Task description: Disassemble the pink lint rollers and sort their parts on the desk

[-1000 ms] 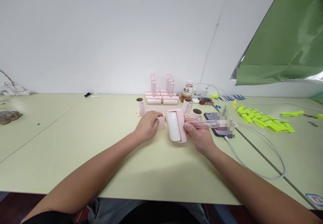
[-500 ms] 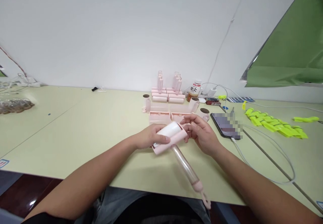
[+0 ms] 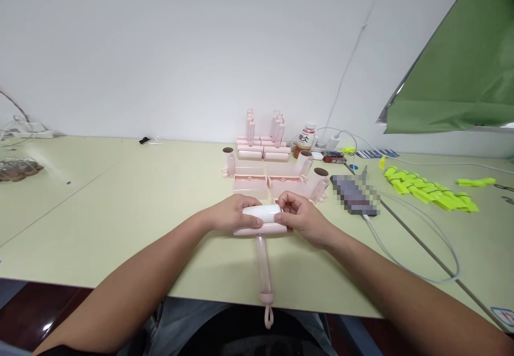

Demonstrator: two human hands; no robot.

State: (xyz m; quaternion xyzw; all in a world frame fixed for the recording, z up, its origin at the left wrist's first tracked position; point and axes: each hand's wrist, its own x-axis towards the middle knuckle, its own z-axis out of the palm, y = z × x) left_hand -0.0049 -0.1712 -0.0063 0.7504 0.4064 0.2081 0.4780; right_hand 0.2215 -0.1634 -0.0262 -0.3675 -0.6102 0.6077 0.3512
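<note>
Fingers of your left hand (image 3: pixel 231 214) and right hand (image 3: pixel 303 221) are nearly closed around opposite ends of one white cylindrical roll (image 3: pixel 262 214) at one pink plastic roller head (image 3: pixel 267 229). One translucent pink handle (image 3: pixel 263 265) points toward you. Beyond stand three pale brown-cored rolls (image 3: pixel 227 156) and one white-labelled bottle (image 3: pixel 304 141).

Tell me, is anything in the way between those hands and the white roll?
Nothing visible is: the left hand and right hand both touch the white roll directly. The open pink cases lie beyond it, and the clear handle points toward the person.
</note>
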